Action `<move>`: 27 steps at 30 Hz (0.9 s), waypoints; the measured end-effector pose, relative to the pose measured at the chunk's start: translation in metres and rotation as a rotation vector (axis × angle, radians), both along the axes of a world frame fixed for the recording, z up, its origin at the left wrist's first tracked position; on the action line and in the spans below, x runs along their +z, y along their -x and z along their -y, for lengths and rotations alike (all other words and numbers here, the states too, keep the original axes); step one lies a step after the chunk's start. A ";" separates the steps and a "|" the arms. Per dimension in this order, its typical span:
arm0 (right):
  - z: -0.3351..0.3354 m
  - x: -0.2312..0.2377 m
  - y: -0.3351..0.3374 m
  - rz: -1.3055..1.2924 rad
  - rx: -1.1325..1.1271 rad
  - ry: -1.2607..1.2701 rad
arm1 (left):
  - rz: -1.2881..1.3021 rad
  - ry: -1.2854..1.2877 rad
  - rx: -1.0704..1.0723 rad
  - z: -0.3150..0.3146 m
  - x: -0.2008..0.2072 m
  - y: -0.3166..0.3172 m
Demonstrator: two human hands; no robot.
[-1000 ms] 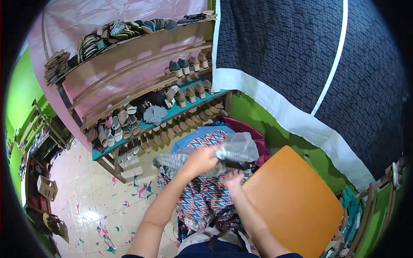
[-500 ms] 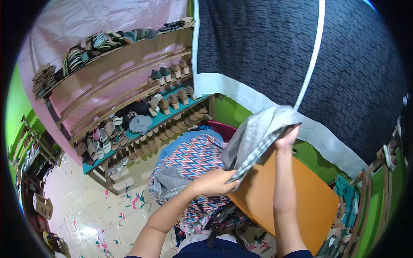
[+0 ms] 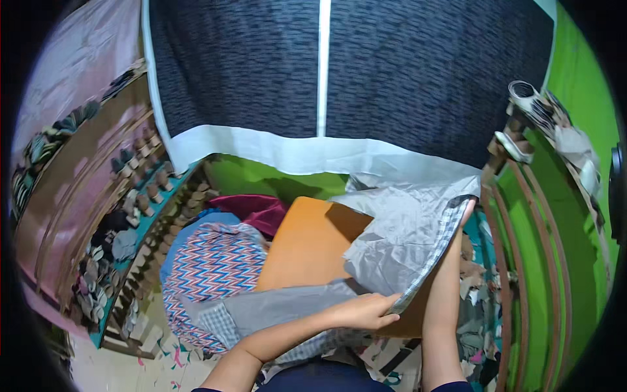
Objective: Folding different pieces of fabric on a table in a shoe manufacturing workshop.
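Note:
Between my two hands stretches a grey garment (image 3: pixel 398 228) with a blue-and-white checked edge. My left hand (image 3: pixel 369 311) pinches the lower end of that edge. Farther up and to the right, my right hand (image 3: pixel 467 210) grips the other end, its fingers partly hidden by the cloth. Under the fabric lies an orange tabletop (image 3: pixel 304 245), partly covered. One grey length with a checked cuff trails left across zigzag-patterned cloth (image 3: pixel 215 277). That patterned cloth lies beside the orange top, over a blue item (image 3: pixel 202 228).
At left, a teal-topped rack (image 3: pixel 153 186) holds several shoes. A maroon cloth (image 3: pixel 251 210) lies behind the orange top. A dark curtain (image 3: pixel 261 72) with a pale border hangs ahead. Wooden rails (image 3: pixel 532 222) line the right wall. Colored scraps (image 3: pixel 176 356) litter the floor.
My view has turned to the right. The garment has moved from above the pile of cloths to over the orange top, spread wider, with both hands still on its edge.

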State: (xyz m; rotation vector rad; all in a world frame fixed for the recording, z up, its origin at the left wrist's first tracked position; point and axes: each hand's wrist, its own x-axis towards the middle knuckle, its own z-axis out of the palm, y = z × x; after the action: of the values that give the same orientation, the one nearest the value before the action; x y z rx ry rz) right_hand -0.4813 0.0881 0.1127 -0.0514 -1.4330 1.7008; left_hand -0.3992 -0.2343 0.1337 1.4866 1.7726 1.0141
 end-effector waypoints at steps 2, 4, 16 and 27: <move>-0.047 -0.015 -0.026 0.149 -0.146 -0.279 | 0.041 -0.001 -0.058 -0.032 -0.003 -0.011; -0.116 0.002 -0.059 0.326 -0.351 -0.575 | 0.086 -0.067 -0.176 -0.070 -0.005 -0.024; -0.054 -0.012 0.001 0.581 0.100 0.097 | 0.777 0.101 0.033 -0.104 -0.006 -0.003; 0.056 -0.182 0.006 0.805 0.600 -0.744 | 0.876 0.199 0.429 -0.028 -0.153 0.007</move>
State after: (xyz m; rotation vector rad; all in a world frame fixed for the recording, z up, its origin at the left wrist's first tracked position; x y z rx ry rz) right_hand -0.4869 0.0324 -0.0696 0.1336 -2.8450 1.5235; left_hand -0.4061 -0.2058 -0.0191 0.3968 1.4662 1.3658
